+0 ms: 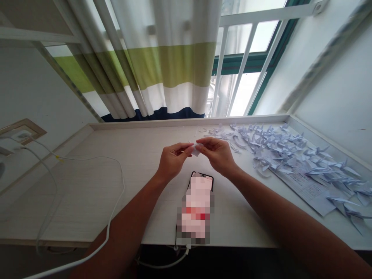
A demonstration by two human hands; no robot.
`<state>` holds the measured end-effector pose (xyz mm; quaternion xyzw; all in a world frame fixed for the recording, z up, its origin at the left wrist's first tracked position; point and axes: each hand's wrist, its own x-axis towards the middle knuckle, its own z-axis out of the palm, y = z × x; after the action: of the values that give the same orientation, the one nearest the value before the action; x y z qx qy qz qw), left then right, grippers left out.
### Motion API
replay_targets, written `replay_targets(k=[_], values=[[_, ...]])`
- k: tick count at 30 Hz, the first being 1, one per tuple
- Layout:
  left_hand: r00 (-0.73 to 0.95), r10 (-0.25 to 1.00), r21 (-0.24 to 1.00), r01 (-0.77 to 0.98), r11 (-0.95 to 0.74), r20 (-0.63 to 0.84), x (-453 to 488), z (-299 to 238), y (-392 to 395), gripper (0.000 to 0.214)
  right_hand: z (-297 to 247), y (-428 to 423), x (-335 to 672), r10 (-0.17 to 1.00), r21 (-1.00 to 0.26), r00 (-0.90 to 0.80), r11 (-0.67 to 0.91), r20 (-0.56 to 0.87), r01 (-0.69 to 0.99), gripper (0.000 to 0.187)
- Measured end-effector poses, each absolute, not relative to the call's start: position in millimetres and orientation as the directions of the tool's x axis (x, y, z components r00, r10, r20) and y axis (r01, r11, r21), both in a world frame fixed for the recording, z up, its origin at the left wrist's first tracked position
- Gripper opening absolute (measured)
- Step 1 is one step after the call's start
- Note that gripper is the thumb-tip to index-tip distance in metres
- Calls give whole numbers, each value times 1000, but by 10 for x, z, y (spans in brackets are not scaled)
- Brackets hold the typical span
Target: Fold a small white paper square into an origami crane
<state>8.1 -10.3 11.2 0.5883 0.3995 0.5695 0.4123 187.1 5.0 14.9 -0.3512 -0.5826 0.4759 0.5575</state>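
Nearest the camera, a white cable [108,232] loops over the desk [139,135] and across the person's left forearm [128,217]. Beyond it, both hands meet above the middle of the desk, just past the far end of a phone [197,205], its screen blurred. Between them is a small piece of white paper [197,151]. The left hand [171,161] has its thumb and fingers pinched on one side of it, and the right hand [219,155] is closed on the other side in the same way.

The paper looks thin and almost weightless — likely soft between creases, a little stiffer where layers stack, and easy to crumple or tear. Edges and corners seem the best hold, with light fingertip pressure. It probably grips well enough when dry.

No box or bowl shows. Many pointed, folded paper pieces [263,141] lie loose and heaped along the right side, near the raised rim [328,149] of the desk — some resting on a printed sheet [306,188], others around it.
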Motion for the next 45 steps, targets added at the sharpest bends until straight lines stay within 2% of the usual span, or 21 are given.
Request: replay_targets(k=[6, 14, 22, 27, 30, 35, 42, 44, 45], values=[[34, 935, 935, -3, -354, 354, 63, 95, -71, 29, 165, 69, 1900, 929, -951, -205, 308, 307, -29, 39], [39, 942, 942, 30, -334, 333, 118, 82, -93, 28, 218, 25, 1869, 910, -919, -210, 383, 357, 96, 29], [56, 957, 959, -20, -283, 284, 146, 32, -64, 31, 108, 75, 1841, 931, -944, -167, 329, 324, 6, 31], [35, 963, 963, -56, -264, 266, 137, 59, -54, 31, 63, 78, 1840, 925, -949, -213, 303, 315, -92, 35], [9, 964, 963, -52, -263, 264, 124, 77, -47, 30, 64, 69, 1843, 917, -943, -222, 331, 333, -48, 43], [57, 965, 963, -97, -249, 256, 109, 87, -55, 36, 77, 83, 1868, 918, -937, -194, 348, 345, -17, 39], [143, 960, 968, -105, -229, 242, 160, 34, -67, 34, 37, 109, 1865, 957, -966, -140, 248, 255, -66, 38], [105, 973, 971, -146, -190, 206, 163, 55, -69, 35, 32, 103, 1873, 946, -954, -131, 299, 297, -6, 34], [77, 980, 972, -166, -168, 182, 155, 71, -68, 35, 37, 99, 1887, 924, -926, -123, 372, 362, 61, 31]])
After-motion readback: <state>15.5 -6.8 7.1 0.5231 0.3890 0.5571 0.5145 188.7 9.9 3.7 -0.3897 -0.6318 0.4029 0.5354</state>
